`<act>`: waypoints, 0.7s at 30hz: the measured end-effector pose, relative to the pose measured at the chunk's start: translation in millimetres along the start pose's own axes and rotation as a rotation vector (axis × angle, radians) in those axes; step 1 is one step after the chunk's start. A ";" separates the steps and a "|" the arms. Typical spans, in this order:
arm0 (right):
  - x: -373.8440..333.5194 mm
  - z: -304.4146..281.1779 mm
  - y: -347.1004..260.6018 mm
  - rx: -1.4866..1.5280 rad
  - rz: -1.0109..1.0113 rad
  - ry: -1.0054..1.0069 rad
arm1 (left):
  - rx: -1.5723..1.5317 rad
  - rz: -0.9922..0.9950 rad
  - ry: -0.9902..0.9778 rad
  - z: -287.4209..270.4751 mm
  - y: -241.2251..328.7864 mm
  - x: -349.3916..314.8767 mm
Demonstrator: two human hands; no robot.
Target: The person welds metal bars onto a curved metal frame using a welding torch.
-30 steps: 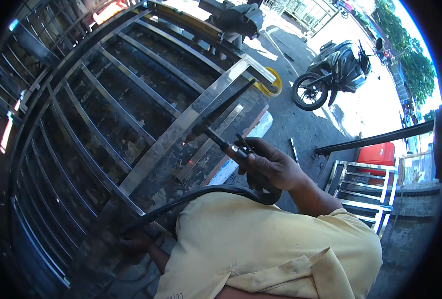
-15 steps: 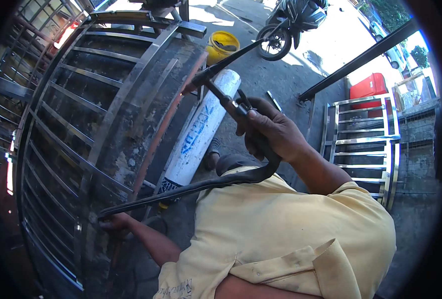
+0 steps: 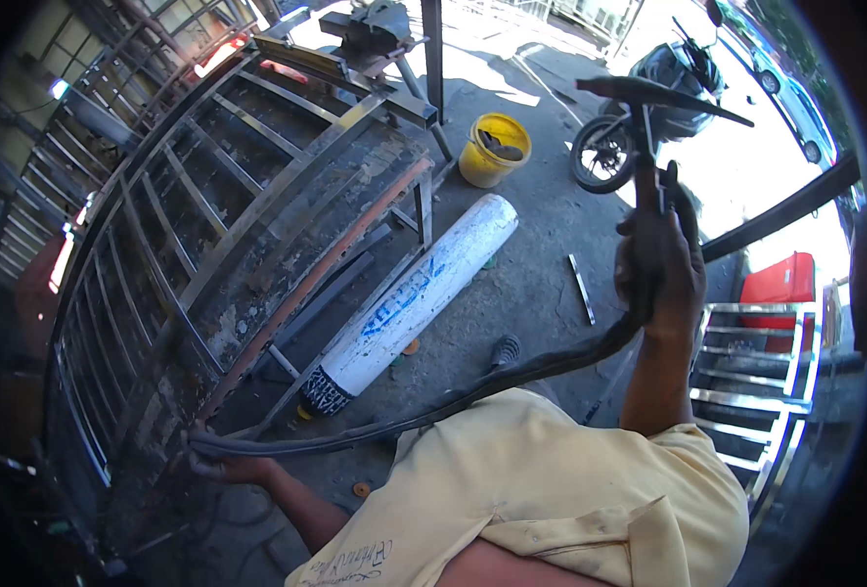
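My right hand (image 3: 670, 259) is raised at the right, its fingers wrapped round the handle of a TIG welding torch (image 3: 641, 96). The torch's T-shaped head points up, apart from the metalwork. From the handle a black sheathed cable (image 3: 511, 380) sags across in front of my yellow shirt to the left. There my left hand (image 3: 223, 468) is closed on the cable, beside the near end of the dark worktable (image 3: 301, 223). A curved metal grille (image 3: 197, 191) with several shiny bars lies on that worktable.
A white gas cylinder (image 3: 409, 308) lies on the floor beside the worktable. Beyond stand a yellow bucket (image 3: 482, 166) and a parked motorcycle (image 3: 604, 152). At the right are a red box (image 3: 780, 284), a second barred metal frame (image 3: 746, 391) and a dark post (image 3: 785, 210).
My right hand has lifted the torch away from the worktable's edge, up and to the right. My left hand keeps hold of the cable. The view has shifted.
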State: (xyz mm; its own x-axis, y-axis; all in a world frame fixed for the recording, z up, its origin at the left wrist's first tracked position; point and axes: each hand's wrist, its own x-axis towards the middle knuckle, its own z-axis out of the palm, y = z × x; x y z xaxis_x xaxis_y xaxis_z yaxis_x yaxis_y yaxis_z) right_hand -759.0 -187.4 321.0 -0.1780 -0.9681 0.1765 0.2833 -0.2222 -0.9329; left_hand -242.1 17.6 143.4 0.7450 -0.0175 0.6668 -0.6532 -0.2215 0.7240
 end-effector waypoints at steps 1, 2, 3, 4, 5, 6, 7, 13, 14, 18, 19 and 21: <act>13.6 -27.0 -0.7 -0.004 -0.006 -0.011 | 0.001 -0.097 -0.013 17.4 17.3 -11.0; 26.5 -50.1 -4.4 -0.031 -0.020 0.011 | 0.006 -0.025 -0.014 39.3 38.0 -20.8; 39.8 -68.2 -6.6 -0.037 -0.036 0.050 | 0.016 0.055 -0.013 61.9 61.3 -29.2; 56.8 -92.7 -13.3 -0.082 -0.003 0.014 | -0.091 0.086 -0.001 84.4 84.5 -35.4; 72.9 -109.3 -17.6 -0.087 -0.048 0.021 | -0.200 0.126 0.008 102.9 106.1 -42.4; 88.3 -126.0 -23.8 -0.070 -0.050 0.018 | -0.183 0.127 0.035 115.8 129.8 -47.9; 104.8 -139.4 -30.5 -0.054 -0.055 0.008 | -0.218 0.156 0.015 125.0 155.5 -53.1; 201.5 -139.2 -52.3 -0.007 -0.277 0.064 | -0.453 -0.011 0.039 209.6 212.5 -69.6; 216.2 -142.9 -52.5 0.038 -0.227 0.055 | -0.531 -0.110 0.065 222.1 217.1 -79.0; 267.0 -125.2 -56.2 0.016 -0.236 0.002 | -0.514 -0.179 0.015 268.2 188.7 -100.2; 285.9 -155.0 -55.7 0.073 -0.241 -0.255 | -0.410 -0.133 -0.015 282.7 175.3 -109.7; 305.6 -142.5 -60.4 -0.032 -0.327 -0.222 | -0.311 -0.088 -0.071 324.5 159.9 -129.6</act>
State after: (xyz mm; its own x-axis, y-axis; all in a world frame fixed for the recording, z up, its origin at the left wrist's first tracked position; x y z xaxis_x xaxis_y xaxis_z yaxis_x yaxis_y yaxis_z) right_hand -964.8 -453.3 386.5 -0.0449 -0.8491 0.5263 0.2152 -0.5227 -0.8249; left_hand -399.3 -332.0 115.4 0.8008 -0.0814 0.5934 -0.5878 0.0831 0.8047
